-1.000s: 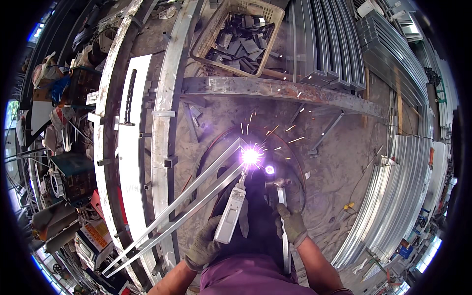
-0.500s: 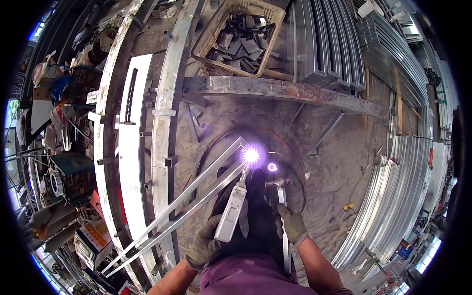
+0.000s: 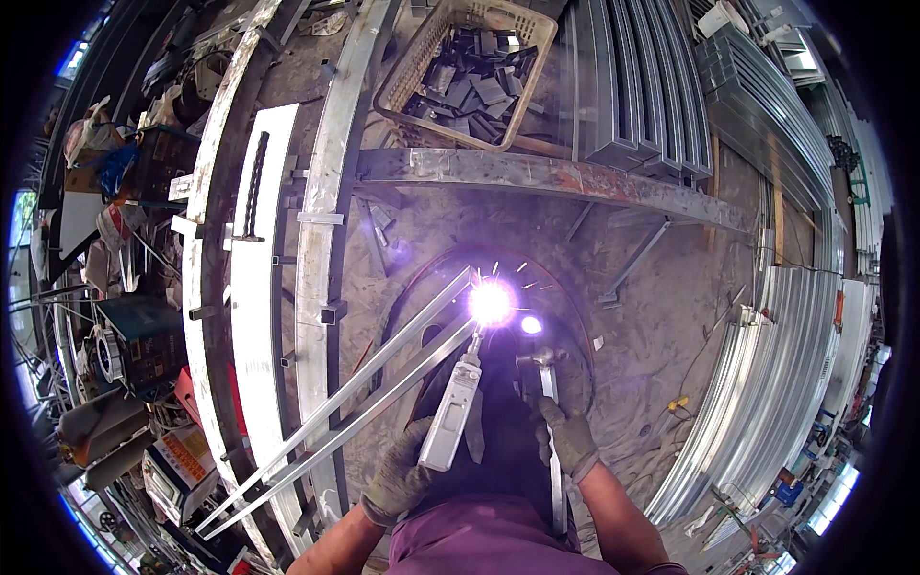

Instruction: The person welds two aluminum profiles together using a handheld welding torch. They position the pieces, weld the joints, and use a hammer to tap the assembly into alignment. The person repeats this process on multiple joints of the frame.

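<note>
Gloved L hand holds a grey torch by its near end, fingers partly hidden; tip points fwd, away from the hand, into a bright arc. Gloved R hand is wrapped round a hammer handle, head fwd of the hand. Two thin bars run from L of the L hand to the arc, fwd of & btwn both hands; ends there are partly lost in glare. Crate w/ metal bits sits well fwd of both.
</note>
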{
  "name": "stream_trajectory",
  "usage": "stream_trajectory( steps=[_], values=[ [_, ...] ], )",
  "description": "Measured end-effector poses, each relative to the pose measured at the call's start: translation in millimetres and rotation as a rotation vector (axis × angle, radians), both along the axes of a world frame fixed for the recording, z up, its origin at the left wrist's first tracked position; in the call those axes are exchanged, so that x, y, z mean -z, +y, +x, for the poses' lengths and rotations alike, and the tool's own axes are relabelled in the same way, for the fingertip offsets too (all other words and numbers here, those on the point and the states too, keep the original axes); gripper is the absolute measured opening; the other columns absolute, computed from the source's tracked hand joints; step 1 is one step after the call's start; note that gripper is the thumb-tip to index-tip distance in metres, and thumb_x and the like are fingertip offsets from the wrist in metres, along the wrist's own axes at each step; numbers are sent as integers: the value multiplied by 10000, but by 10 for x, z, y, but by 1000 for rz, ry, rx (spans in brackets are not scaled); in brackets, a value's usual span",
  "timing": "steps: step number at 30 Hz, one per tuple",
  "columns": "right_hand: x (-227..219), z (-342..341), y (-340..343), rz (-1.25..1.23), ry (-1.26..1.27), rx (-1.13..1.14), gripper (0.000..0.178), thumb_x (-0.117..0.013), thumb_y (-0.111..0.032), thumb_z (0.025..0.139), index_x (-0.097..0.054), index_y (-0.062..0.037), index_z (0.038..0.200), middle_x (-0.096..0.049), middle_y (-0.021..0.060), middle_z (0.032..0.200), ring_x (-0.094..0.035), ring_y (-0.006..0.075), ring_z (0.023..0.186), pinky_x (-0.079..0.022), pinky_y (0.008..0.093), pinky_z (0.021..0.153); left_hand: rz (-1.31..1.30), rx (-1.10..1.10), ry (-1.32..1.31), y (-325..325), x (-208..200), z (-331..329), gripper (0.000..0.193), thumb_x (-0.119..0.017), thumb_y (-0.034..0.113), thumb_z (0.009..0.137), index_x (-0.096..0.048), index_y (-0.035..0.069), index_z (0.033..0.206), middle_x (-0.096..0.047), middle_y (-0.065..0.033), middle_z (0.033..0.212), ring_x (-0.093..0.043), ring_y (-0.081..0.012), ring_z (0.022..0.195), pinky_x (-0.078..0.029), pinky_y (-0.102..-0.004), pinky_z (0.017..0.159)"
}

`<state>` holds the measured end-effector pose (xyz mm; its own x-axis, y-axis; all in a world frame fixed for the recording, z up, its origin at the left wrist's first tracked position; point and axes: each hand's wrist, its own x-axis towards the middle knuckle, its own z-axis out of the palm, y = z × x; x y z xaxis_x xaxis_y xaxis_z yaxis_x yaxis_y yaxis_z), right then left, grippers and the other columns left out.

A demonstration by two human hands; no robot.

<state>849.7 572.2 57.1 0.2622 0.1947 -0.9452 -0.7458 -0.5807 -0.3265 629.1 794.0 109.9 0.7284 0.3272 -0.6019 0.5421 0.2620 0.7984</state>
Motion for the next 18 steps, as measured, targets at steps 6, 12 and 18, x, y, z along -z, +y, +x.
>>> stream_trajectory(
  steps=[6,12,18],
  values=[
    [14,-16,-10,11,-7,22,486,-663,-489,1129,-689,-8,1071,-597,15,661,-562,152,422,-429,336,393,-37,-16,-46,1,-30,10,893,-721,689,1028,-530,23,1592,-662,-103,1401,-629,-199,1284,-523,-385,1098],
    [5,-26,-4,9,-20,18,471,-658,-477,1134,-691,-12,1068,-594,12,659,-558,151,420,-427,332,392,-50,-31,-73,-17,14,-35,834,-724,641,1050,-537,32,1588,-658,-111,1417,-626,-214,1303,-515,-392,1114],
    [-15,-29,21,-5,-17,23,477,-663,-484,1133,-694,-13,1066,-598,13,656,-560,149,417,-429,329,390,18,-24,-37,3,-65,45,862,-760,656,1020,-551,33,1579,-660,-100,1412,-623,-203,1305,-512,-387,1121]
  ],
)
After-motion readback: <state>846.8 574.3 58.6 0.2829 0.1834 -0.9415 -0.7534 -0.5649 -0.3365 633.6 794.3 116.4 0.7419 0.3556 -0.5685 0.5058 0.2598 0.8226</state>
